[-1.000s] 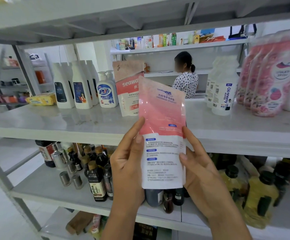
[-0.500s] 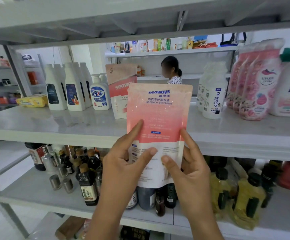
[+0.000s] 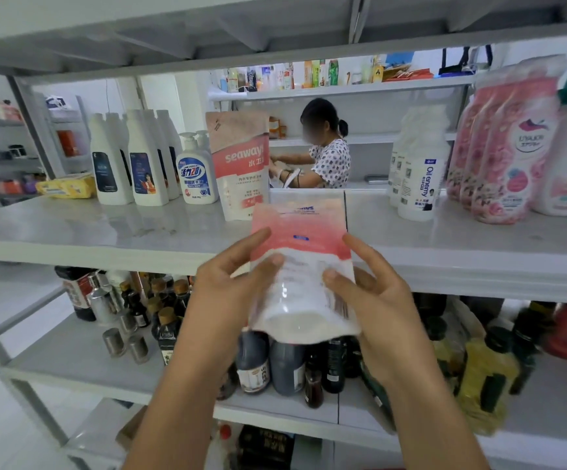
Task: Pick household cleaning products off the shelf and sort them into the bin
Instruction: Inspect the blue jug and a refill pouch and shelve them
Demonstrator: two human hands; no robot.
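Head view. The pouch [image 3: 300, 239], pink over white, is off the shelf [image 3: 105, 228]. It is held in front of the shelf's front edge, above the dark bottles [image 3: 285, 364] on the tier below. Cannot tell whether its top touches the shelf board.

Grip: two-handed. The left hand [image 3: 227, 296] is on the pouch's left edge and the right hand [image 3: 380, 300] on its right edge. Each pinches it with the thumb on the printed face and the forefinger up along the edge. The other fingers [image 3: 360, 251] are mostly hidden behind. The thumbs lie near each other at mid-height, apart.

Orientation: the long axis runs from the person up and away. The top seal tips toward the shelf and the swollen base faces the camera. The print is blurred.

Key relation: the pouch sits squarely between the hands, with neither nearer, so either could take it alone. Judgement: the soft, filled body would sag from a one-edge hold, so a grip low near the base suits better.

Bin: not in view, and its direction from the hands is unknown. Judged state: pick done, drop not yet done.

A second pouch [image 3: 238, 164], similar pink, stands upright on the shelf behind and left of the held one.
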